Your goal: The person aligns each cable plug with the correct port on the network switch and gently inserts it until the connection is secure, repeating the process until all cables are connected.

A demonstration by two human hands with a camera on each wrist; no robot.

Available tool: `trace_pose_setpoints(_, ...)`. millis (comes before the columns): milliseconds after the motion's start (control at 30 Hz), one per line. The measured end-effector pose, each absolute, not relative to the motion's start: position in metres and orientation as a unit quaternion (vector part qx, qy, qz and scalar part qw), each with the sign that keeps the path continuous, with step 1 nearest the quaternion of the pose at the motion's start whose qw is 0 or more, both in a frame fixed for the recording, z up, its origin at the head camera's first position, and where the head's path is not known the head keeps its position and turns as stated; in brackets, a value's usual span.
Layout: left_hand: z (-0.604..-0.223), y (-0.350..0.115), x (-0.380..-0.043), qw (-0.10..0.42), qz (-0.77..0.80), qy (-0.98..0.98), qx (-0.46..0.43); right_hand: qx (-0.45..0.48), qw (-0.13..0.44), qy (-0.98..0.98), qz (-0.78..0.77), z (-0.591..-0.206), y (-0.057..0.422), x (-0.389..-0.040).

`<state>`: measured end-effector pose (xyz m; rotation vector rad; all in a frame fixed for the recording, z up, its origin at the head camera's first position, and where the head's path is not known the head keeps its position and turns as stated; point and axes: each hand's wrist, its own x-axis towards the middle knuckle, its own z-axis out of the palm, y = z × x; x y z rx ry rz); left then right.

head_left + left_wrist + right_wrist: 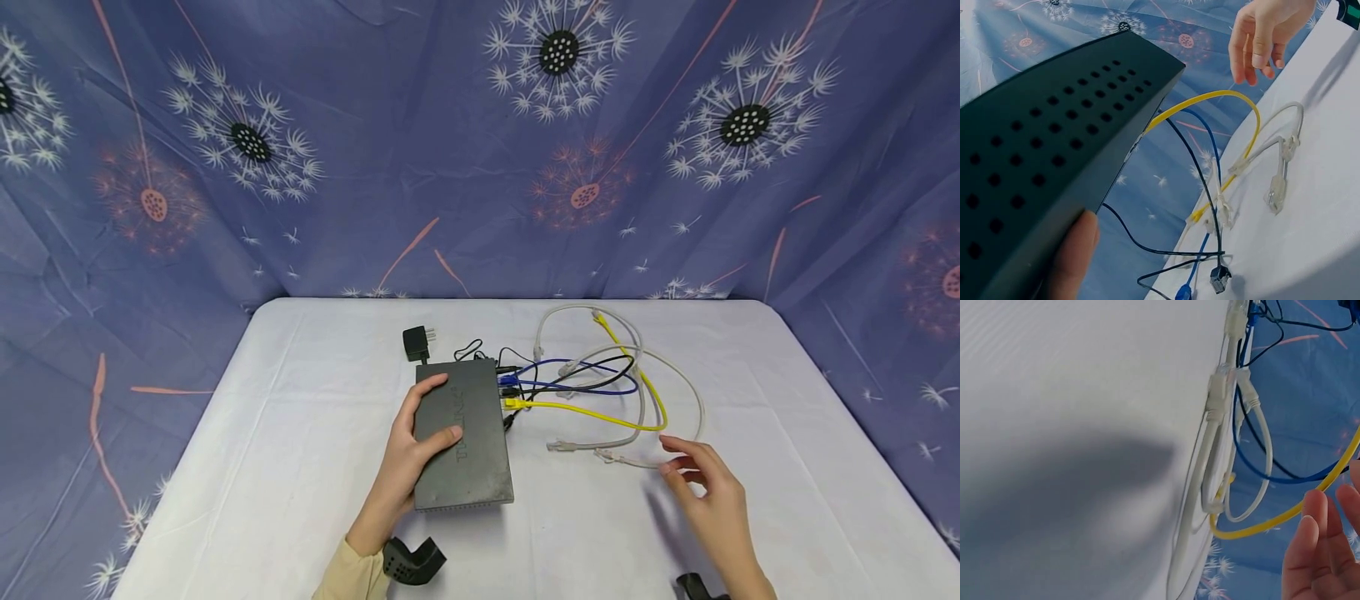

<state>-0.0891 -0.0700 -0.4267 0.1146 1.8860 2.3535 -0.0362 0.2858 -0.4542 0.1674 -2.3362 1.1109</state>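
My left hand (405,454) grips a dark grey network switch (476,471) by its left side, thumb lying on the top face. In the left wrist view, the switch's vented side (1079,119) is raised and tilted above the table. A yellow network cable (585,409) runs out of the switch's right side, with blue (585,385) and black (600,387) cables beside it. Over the right part of the table hovers my right hand (708,492), fingers loosely bent and holding nothing. Pale grey network cables (701,408) lie just beyond its fingertips.
A black power adapter (416,343) with metal prongs lies behind the switch, its thin cord (468,348) looped nearby. Loose clear cable plugs (561,447) rest in front of the tangle. The white-covered table (247,467) backs onto a blue dandelion-print curtain (420,167).
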Motion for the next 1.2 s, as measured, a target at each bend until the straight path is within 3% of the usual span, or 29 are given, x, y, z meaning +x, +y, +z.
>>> trace_pose_setpoints(300,-0.425,-0.071,-0.089,0.061,0.784,0.617,0.039,0.018,0.232,-0.889,0.393,-0.457,0.295,-0.034)
trace_pose_setpoints(633,-0.426,-0.07,-0.088,0.062,0.776,0.626,0.039,-0.025,0.128,-0.91,0.393,-0.467,0.308,-0.033)
trace_pose_setpoints(1200,-0.427,-0.069,-0.088,0.062,0.778,0.624,0.039,-0.021,0.075,-0.916,0.393,-0.477,0.316,-0.039)
